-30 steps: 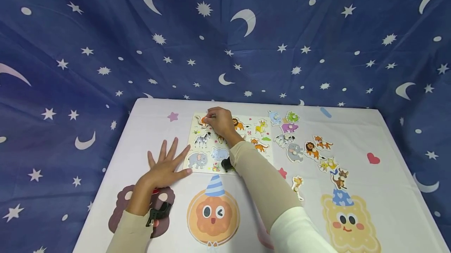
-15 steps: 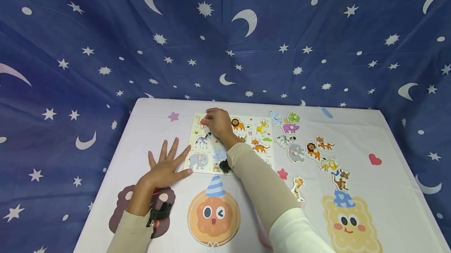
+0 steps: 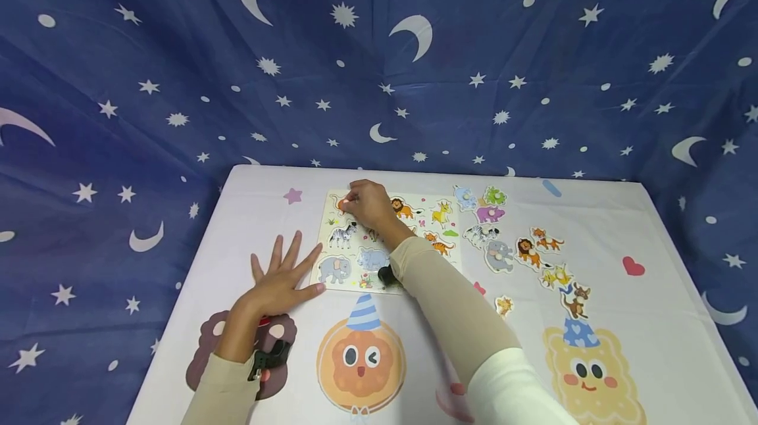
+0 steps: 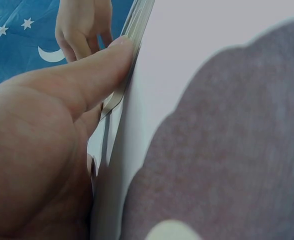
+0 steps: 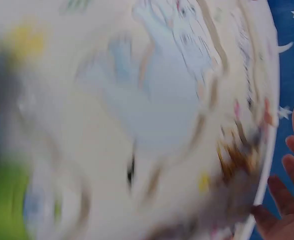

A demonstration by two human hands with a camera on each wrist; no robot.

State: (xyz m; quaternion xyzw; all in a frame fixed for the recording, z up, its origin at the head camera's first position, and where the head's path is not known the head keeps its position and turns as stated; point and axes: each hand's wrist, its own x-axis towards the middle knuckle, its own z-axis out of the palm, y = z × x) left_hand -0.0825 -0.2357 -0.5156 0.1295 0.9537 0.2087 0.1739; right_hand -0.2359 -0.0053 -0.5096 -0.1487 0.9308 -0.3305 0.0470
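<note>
An animal puzzle board (image 3: 316, 285) lies near the table's back edge. At its upper left corner my right hand (image 3: 373, 206) pinches an orange animal puzzle piece (image 3: 342, 204) with a curled tail, partly hidden by the fingers. In the left wrist view the right hand (image 4: 84, 27) reaches down beyond the board's edge. My left hand (image 3: 278, 285) rests with fingers spread beside the board, its thumb (image 4: 104, 65) at the board's edge. Zebra (image 3: 343, 235), elephant (image 3: 335, 270) and lion (image 3: 403, 208) pictures show on the board. My right forearm hides its lower right part.
Right of the board lie loose pieces: a purple hippo (image 3: 490, 214), a zebra (image 3: 481, 235), an elephant (image 3: 499, 256), a lion (image 3: 528, 252), a kangaroo (image 3: 576, 301) and several others. A giraffe piece (image 3: 504, 306) is half covered by my right sleeve. A starry curtain (image 3: 379, 70) hangs behind.
My right hand stays at the board's upper left corner, its forearm shifting slightly right and covering more of the giraffe piece. The left hand stays where it was.
</note>
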